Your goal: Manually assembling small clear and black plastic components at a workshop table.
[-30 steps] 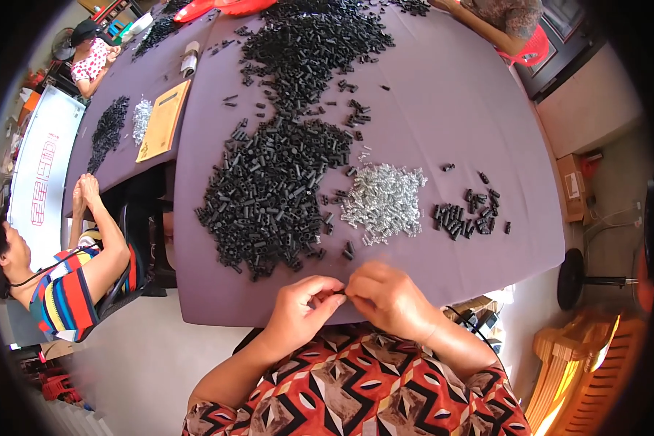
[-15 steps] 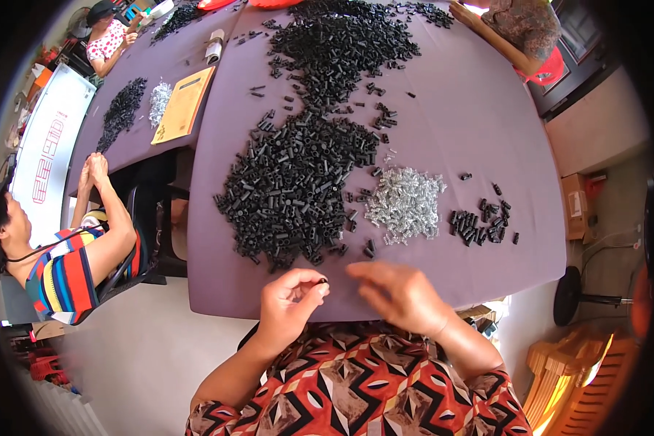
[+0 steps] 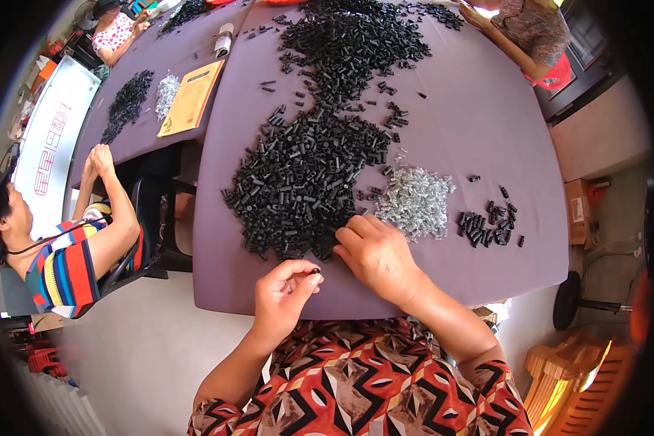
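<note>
My left hand [image 3: 283,296] is above the table's near edge, thumb and forefinger pinched on a small black plastic piece [image 3: 315,272]. Only its dark end shows. My right hand [image 3: 376,258] is at the near right edge of a large pile of small black tubular plastic pieces [image 3: 298,174]. Its fingers are bent and together, with the tips at the pile; what they hold, if anything, is hidden. Just beyond that hand lies a heap of small clear plastic pieces [image 3: 416,202]. To the right is a loose group of black pieces [image 3: 488,225].
The purple-grey cloth covers the table [image 3: 509,145]. Another black pile [image 3: 356,40] spreads at the far side. A tan board [image 3: 191,98] lies on the left table. A co-worker in stripes [image 3: 73,240] sits left; others are at the far left and far right. A fan [image 3: 568,299] stands right.
My right hand has moved left and away from me, from above the bare cloth to the black pile's edge. My left hand keeps its pinch, slightly shifted. The whole view has shifted a little.
</note>
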Demonstrator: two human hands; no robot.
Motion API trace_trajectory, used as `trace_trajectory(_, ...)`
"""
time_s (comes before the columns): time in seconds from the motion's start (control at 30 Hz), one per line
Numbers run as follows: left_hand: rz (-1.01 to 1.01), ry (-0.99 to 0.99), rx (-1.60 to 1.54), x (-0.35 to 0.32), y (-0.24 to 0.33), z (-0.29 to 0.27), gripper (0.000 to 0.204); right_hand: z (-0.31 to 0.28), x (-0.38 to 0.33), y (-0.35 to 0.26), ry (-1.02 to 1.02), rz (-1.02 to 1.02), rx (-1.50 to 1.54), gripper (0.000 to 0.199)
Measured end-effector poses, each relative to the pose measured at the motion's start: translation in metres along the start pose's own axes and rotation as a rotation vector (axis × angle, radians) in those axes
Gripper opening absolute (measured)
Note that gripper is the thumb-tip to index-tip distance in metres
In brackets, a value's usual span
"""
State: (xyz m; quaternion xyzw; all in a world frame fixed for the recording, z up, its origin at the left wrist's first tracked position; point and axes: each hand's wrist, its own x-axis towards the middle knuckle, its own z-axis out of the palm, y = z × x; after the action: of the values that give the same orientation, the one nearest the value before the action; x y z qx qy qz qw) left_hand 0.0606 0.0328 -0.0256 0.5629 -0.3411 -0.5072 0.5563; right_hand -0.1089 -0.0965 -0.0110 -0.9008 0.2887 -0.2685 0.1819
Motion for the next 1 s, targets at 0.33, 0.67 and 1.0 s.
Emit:
trace_trajectory(0.33,-0.045,-0.069,0.097,0.001,0.0,-0.003,0.015,-0.001,-0.001,-0.007,-0.144,-0.042,-0.116,0.007)
trace_trajectory(0.67,-0.078,-0.166,0.091,0.002,0.003,0.014,0.016,-0.034,-0.029,0.006,-0.091,0.372,0.71,0.013)
trace_trajectory(1.0,-0.096,-0.255,0.113,0.005,0.016,0.05,0.015,-0.041,-0.068,0.014,-0.155,0.609,1.387,0.014)
